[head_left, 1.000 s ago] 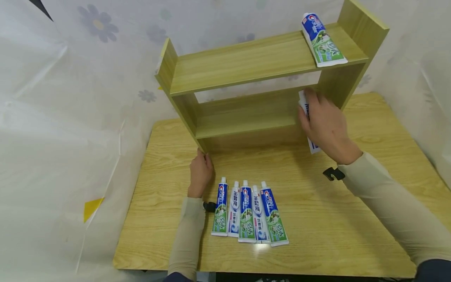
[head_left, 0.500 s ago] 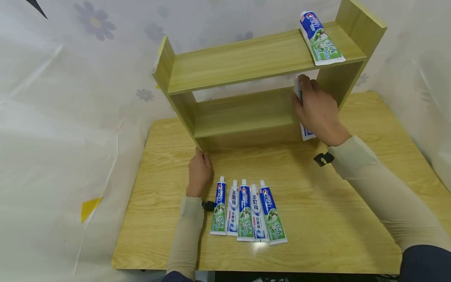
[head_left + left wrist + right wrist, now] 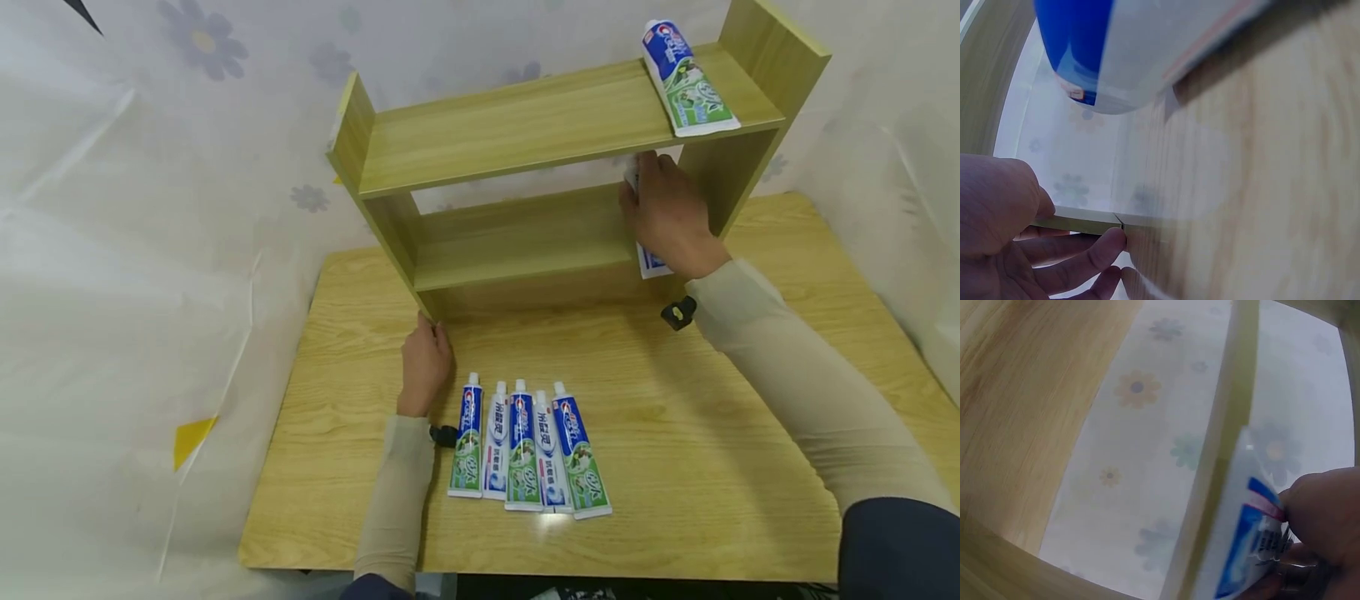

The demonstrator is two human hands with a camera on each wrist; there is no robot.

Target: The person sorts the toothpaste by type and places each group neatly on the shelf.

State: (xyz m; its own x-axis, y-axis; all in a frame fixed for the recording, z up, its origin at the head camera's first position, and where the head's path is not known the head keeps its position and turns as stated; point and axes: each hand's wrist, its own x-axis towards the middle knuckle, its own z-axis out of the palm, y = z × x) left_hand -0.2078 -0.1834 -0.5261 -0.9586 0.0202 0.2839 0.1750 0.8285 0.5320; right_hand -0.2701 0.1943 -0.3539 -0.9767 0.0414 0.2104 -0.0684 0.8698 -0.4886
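Note:
My right hand (image 3: 667, 217) holds a white toothpaste tube (image 3: 652, 262) at the right end of the lower board of a two-tier wooden shelf (image 3: 495, 142). In the right wrist view the tube's blue-and-white printed end (image 3: 1241, 544) lies beside the board edge (image 3: 1216, 469); the thumb presses against it, the other fingers partly hidden. My left hand (image 3: 425, 367) grips the bottom front corner of the shelf's left side panel. Thumb and fingers sit on either side of that panel edge (image 3: 1079, 226) in the left wrist view. One blue-green toothpaste tube (image 3: 690, 83) lies on the upper board's right end.
Several toothpaste tubes (image 3: 521, 454), blue-green and white alternating, lie in a row on the wooden table (image 3: 697, 467) near its front edge. Behind the shelf hangs a flower-patterned sheet (image 3: 255, 142). The shelf's right side panel (image 3: 731, 171) stands close beside my right hand.
My right hand has moved up and inward with the white toothpaste tube, over the lower board. The left hand keeps its grip on the shelf; the tubes on the table stay put.

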